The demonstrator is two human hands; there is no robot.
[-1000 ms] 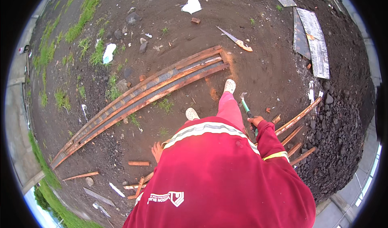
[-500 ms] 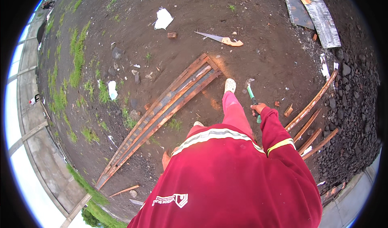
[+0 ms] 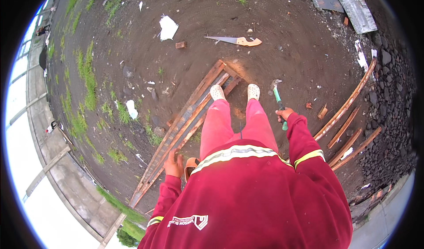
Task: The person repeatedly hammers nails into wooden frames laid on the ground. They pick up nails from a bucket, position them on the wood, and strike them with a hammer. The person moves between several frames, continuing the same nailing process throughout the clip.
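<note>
My right hand is closed round the green-handled hammer, its metal head pointing forward, beside my right leg. My left hand hangs open with loosely bent fingers, next to an orange item at my waist. Between my feet and the left edge lies a long wood-framed metal form; my left foot is at its near side by the end, my right foot on dirt. Beyond it lies a handsaw with a wooden handle.
Long wooden strips lie at the right beside a gravel bank. Sheet panels are at the upper right. A wood block, white scraps and grass tufts dot the dirt. A concrete wall curves along the left.
My left foot has stepped forward beside my right one, and both legs now show. My left hand has come out into view. The ground has shifted in view as my body turned.
</note>
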